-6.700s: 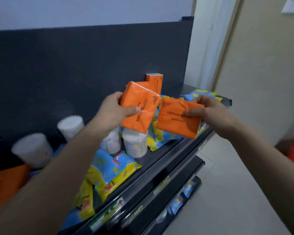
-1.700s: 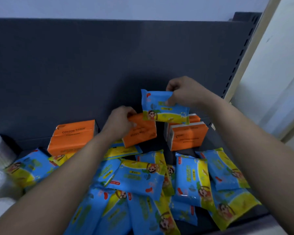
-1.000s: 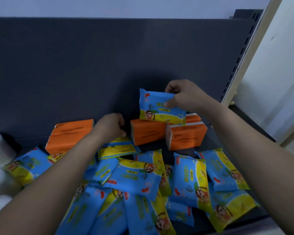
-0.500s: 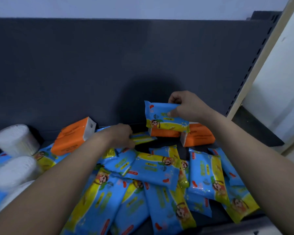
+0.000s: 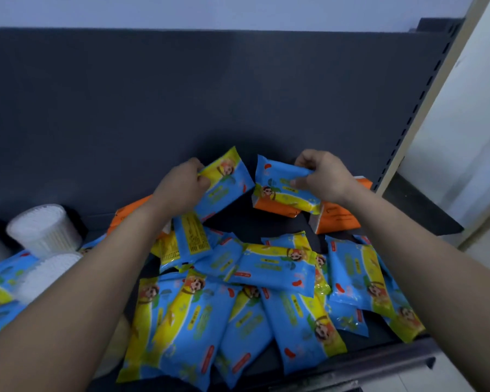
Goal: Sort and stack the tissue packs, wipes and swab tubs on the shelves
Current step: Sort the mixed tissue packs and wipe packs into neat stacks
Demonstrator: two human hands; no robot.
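Our left hand pinches one wipes pack by its end; our right hand grips a second wipes pack just above the orange tissue packs under its fingers. We should square both together, then lay them flat beyond the loose heap.

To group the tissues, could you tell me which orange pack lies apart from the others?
The orange pack behind the left forearm, near the swab tub; the other orange packs cluster below the right hand.
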